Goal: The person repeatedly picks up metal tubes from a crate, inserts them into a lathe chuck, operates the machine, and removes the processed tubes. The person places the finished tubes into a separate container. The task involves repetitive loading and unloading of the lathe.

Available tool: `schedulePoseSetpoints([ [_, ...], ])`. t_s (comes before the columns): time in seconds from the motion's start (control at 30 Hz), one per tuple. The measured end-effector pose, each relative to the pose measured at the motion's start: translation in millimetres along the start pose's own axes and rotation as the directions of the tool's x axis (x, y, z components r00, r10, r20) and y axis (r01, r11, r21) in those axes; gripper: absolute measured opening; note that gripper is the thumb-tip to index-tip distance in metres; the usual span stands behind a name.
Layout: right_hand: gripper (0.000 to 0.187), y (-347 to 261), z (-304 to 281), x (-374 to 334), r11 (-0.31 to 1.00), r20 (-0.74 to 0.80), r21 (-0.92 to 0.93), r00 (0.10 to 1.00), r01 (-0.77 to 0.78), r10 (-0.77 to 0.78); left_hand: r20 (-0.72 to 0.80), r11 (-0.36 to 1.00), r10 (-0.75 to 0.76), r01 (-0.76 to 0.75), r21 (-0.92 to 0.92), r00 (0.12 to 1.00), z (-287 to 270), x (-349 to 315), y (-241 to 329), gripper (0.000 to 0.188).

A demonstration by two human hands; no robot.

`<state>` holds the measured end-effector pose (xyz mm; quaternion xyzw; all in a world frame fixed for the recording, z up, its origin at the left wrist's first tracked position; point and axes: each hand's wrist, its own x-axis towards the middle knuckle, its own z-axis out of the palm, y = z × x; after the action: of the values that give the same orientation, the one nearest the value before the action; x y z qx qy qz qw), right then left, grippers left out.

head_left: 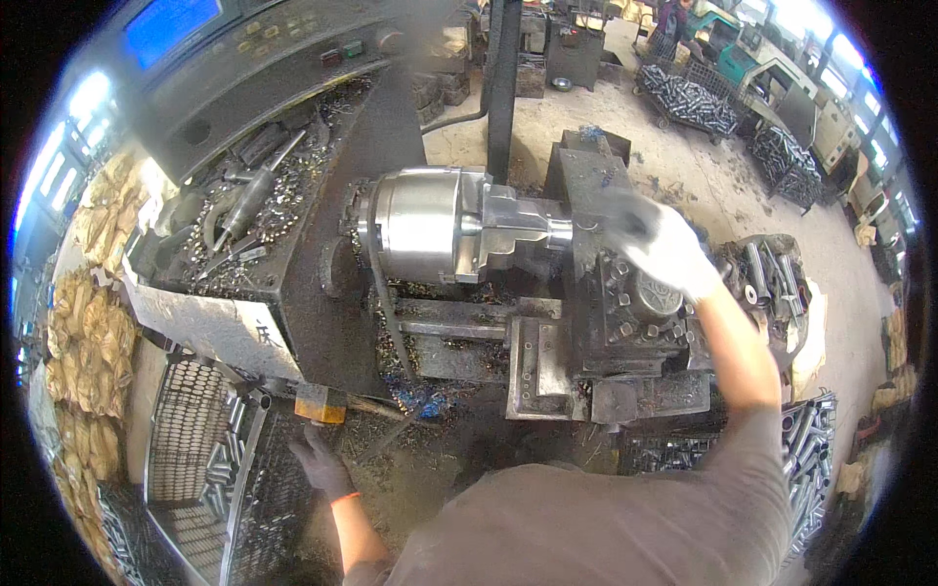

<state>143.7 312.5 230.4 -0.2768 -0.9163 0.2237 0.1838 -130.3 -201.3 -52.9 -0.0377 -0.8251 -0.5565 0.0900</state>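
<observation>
My right hand (664,246), in a white glove with dark fingertips, reaches over the lathe's tool post (653,298). Motion smears its fingers, so their grip cannot be made out. To its left is the shiny steel chuck (418,223), with stepped jaws (513,232) around a short bright metal workpiece (559,230). Low on the left, my left hand (322,463) wears a dark glove with an orange cuff. Its fingers look stretched apart, just below an orange-yellow block (320,403) at the machine's front, and nothing shows in them.
Metal chips and tools lie on the headstock top (283,195). A mesh cart (191,430) with metal tubes stands at left. More tubes (809,449) are at lower right, and metal parts (767,278) lie beyond my right forearm. Filled carts (689,98) and a person (669,24) are farther back.
</observation>
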Motion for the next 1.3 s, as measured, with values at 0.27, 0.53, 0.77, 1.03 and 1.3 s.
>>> schedulePoseSetpoints([
  [0.27, 0.037, -51.6, 33.2, -161.1, 0.884, 0.005, 0.392, 0.960, 0.255, -0.279, 0.026, 0.326, 0.938, -0.907, 0.267, 0.345, 125.2, 81.2, 324.5, 0.047],
  [0.53, 0.037, -7.2, 55.4, -187.8, 0.875, 0.204, 0.483, 0.968, 0.032, -0.148, 0.409, 0.387, 0.545, -0.652, 0.652, 0.732, 265.1, 192.4, 439.6, 0.093],
  [0.77, 0.038, -9.8, 95.0, -192.3, 0.844, 0.355, 0.532, 0.924, -0.072, -0.144, 0.368, 0.536, 0.790, -0.844, -0.025, 0.490, 177.4, 35.3, 335.3, 0.053],
  [1.03, 0.029, -101.6, 271.5, -193.9, 0.790, 0.589, 0.602, 0.603, 0.116, -0.538, -0.216, 0.691, -0.626, 0.662, 0.291, 0.749, -200.4, -303.6, -33.9, 0.042],
  [1.3, 0.037, -292.7, 443.6, -351.3, 0.619, 0.769, 0.556, -0.060, 0.554, -0.637, -0.530, 0.343, 0.138, 0.542, -0.767, -0.837, -389.7, -944.4, -76.3, 0.040],
])
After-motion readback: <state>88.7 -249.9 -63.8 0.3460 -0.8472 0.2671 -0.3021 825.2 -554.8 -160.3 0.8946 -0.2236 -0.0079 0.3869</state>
